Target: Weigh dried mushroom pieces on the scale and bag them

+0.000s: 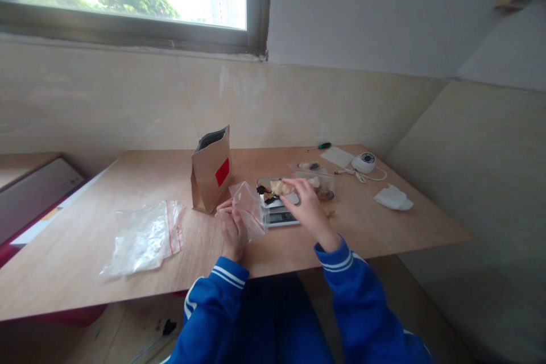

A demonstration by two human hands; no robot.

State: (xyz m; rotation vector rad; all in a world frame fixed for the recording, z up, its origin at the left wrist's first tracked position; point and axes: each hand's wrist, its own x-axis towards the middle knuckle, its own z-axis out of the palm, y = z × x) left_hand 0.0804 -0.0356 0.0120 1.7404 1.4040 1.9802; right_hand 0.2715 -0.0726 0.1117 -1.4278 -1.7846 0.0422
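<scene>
My left hand (232,229) is closed on a clear zip bag (249,210) with a red seal line, held just left of a small kitchen scale (279,217). Over the scale's pan, my right hand (306,205) pinches a pale, cream-coloured dried piece (281,187) between thumb and fingers. Dark and tan dried pieces (268,196) lie on the pan beside it. What they are exactly, I cannot tell. Part of the scale is hidden by the bag and my right hand.
A brown paper pouch (211,173) with a red label stands open behind my left hand. Flat clear zip bags (145,239) lie at left. Filled clear bags (326,186) rest behind the scale. Farther right are a white round device with a cable (364,162) and a crumpled white tissue (393,198).
</scene>
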